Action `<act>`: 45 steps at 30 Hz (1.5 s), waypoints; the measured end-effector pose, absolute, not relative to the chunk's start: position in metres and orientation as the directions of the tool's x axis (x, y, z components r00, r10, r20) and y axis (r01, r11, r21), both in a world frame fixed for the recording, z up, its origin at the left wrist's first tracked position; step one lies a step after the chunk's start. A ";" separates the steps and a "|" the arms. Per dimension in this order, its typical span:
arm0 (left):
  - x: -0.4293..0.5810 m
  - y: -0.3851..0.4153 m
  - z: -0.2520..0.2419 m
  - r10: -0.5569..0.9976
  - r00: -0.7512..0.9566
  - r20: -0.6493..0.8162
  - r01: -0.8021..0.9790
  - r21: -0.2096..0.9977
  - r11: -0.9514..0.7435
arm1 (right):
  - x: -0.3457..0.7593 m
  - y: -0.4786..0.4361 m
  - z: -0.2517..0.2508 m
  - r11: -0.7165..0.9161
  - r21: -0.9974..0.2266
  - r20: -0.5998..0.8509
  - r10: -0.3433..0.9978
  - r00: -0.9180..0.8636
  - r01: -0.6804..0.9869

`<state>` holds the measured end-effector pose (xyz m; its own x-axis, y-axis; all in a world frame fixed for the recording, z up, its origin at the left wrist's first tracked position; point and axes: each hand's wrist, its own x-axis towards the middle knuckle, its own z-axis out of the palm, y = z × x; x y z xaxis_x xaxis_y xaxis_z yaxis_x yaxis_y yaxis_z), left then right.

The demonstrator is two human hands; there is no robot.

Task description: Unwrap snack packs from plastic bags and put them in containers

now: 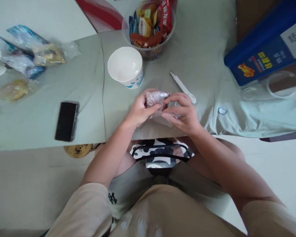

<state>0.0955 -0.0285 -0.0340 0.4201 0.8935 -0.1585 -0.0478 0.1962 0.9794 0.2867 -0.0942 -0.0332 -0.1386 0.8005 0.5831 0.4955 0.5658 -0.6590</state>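
Observation:
My left hand (141,110) is closed around a small plastic-wrapped packet (156,97), its thumb lying across the front. The wrapping is clear, shiny and crinkled; what is inside I cannot make out. At the packet's right end, the bent fingers of my right hand (182,112) grip the wrapping. Both hands are just above the table's front edge. Behind my left hand stands a white paper bowl (125,65) with blue marks near its base. A slim white tool (183,87), perhaps a utility knife, lies beyond my right hand.
A clear tub (151,52) of wrapped snacks stands at the back. On the left are a black phone (67,121) and several plastic packets (48,54). To the right, a blue box (259,49) stands near a clear plastic cup (282,85). Greenish cloth (88,75) covers the table.

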 end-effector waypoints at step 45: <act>0.089 -0.026 -0.042 0.955 0.286 0.077 0.091 0.990 -0.107 | 0.335 -0.079 -0.044 -0.022 -0.556 0.310 0.922 0.231 0.831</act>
<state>0.0893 -0.0263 -0.0416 0.2864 0.9550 0.0768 0.0913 -0.1070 0.9901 0.3353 -0.0789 -0.0437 0.2311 0.9223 0.3098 0.8311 -0.0216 -0.5556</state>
